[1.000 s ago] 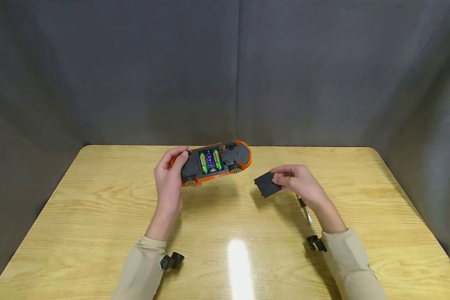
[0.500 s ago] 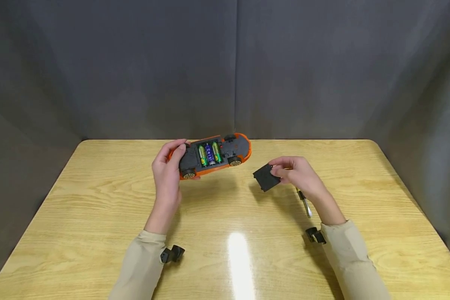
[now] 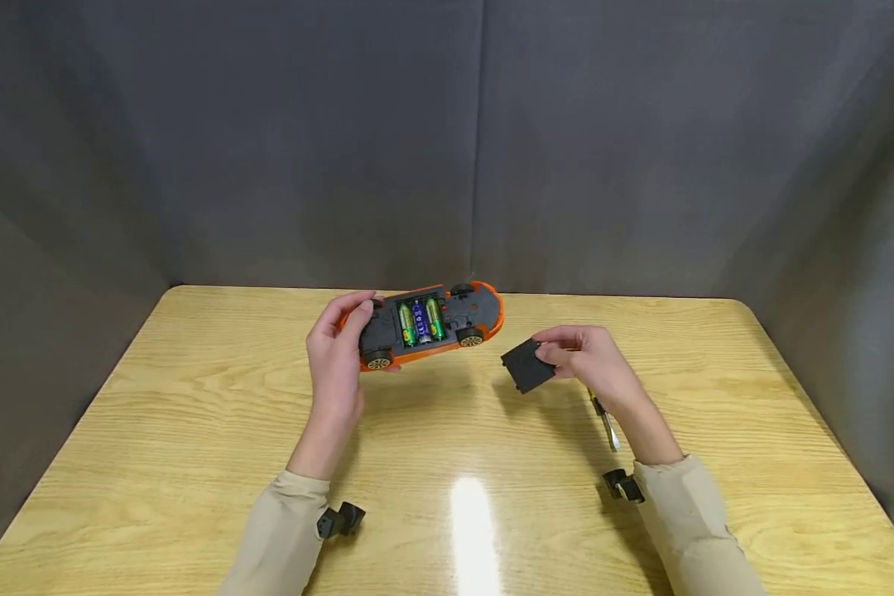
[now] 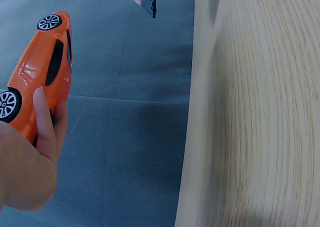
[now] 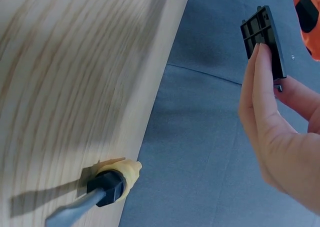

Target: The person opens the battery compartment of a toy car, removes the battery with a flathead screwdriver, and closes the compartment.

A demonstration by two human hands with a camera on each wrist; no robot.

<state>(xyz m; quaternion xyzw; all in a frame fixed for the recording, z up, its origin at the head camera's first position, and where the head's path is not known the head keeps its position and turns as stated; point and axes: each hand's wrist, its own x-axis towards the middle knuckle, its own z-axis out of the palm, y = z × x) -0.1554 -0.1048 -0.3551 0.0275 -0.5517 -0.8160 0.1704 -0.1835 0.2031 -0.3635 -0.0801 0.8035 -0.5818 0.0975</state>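
Observation:
An orange toy car (image 3: 484, 308) is held bottom up above the table by my left hand (image 3: 334, 356), which grips one end with the thumb across the dark underside. Its battery compartment lies uncovered, with two green batteries (image 3: 406, 324) and a purple battery (image 3: 420, 321) between them. To the right, my right hand (image 3: 592, 364) pinches a square black battery cover (image 3: 527, 367) between thumb and fingers, apart from the car. The ribbed inner face of the cover (image 5: 259, 29) shows in the right wrist view. The left wrist view shows fingers (image 4: 46, 129) along the car's side.
Below my right hand a screwdriver (image 3: 606, 422) with a yellow and black handle lies on the wooden table (image 3: 216, 463). A dark grey curtain (image 3: 328, 149) stands behind the table and at both sides.
Both hands keep their hold on the car and the battery cover. Only small shifts of the whole head view show; the cover has tilted slightly.

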